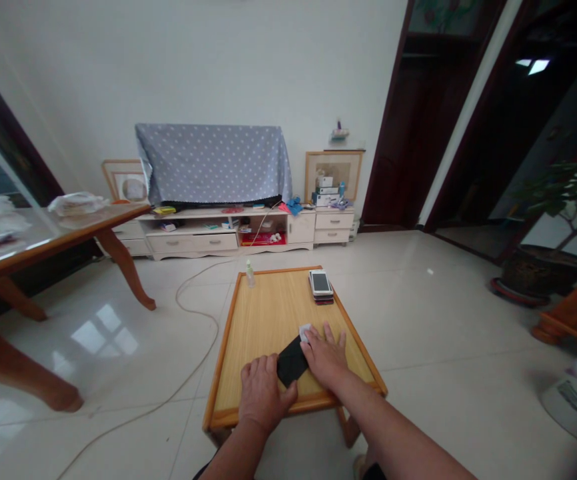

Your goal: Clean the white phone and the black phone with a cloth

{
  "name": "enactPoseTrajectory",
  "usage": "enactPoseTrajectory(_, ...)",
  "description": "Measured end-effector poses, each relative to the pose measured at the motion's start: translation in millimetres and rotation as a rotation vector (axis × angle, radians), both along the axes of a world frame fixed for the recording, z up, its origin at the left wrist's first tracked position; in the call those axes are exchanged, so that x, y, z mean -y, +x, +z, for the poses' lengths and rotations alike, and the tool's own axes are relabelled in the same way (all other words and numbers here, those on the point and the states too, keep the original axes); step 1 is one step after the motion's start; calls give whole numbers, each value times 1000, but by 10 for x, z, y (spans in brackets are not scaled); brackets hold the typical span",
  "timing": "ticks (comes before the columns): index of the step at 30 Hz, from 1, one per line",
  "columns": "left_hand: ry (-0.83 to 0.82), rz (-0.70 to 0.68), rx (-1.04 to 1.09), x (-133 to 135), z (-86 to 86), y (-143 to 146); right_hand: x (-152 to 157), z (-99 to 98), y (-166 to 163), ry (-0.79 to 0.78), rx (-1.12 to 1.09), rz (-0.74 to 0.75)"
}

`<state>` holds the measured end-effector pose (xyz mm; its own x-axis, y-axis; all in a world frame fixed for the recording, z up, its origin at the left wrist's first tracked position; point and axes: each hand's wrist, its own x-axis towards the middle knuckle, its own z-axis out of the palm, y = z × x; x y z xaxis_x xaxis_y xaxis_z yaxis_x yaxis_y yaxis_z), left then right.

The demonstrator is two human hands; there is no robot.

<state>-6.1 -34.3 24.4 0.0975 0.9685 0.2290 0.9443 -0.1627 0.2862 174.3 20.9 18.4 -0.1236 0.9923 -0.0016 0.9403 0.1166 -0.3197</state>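
A black smartphone (292, 362) lies at a slant near the front edge of the small wooden table (268, 313). My left hand (262, 393) grips its near left side, with the thumb at the lower edge and the fingers at the left edge. At the phone's far end, my right hand (326, 359) presses a small white tissue or cloth (305, 332) with the thumb side, while its other fingers stretch over the tabletop. Beyond that hand sits a stack of phones (321, 285), a white one on top. A small clear bottle with a pale green top (250, 274) stands at the far left corner.
A white TV cabinet (193, 245) runs along the wall, with a blue dotted cloth (213, 163) above it. On the floor to the left lies a cable (217, 327). A larger table (118, 217) stands left; a potted plant (543, 273) and white bucket (576, 400) stand right.
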Motion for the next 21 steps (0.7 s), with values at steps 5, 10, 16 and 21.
enactPoseTrajectory(5, 11, 35, -6, -17, -52, 9, 44, -34, -75, 65, -19, 223)
enactPoseTrajectory(10, 57, 2, -7, -13, -85, -11, -76, 14, -14, 10, -8, 71)
enactPoseTrajectory(16, 52, 8, -6, -16, -116, -20, 23, 44, -164, 2, -46, 193)
enactPoseTrajectory(21, 29, 39, -4, -25, -166, -36, 354, 86, -352, -12, -116, 386)
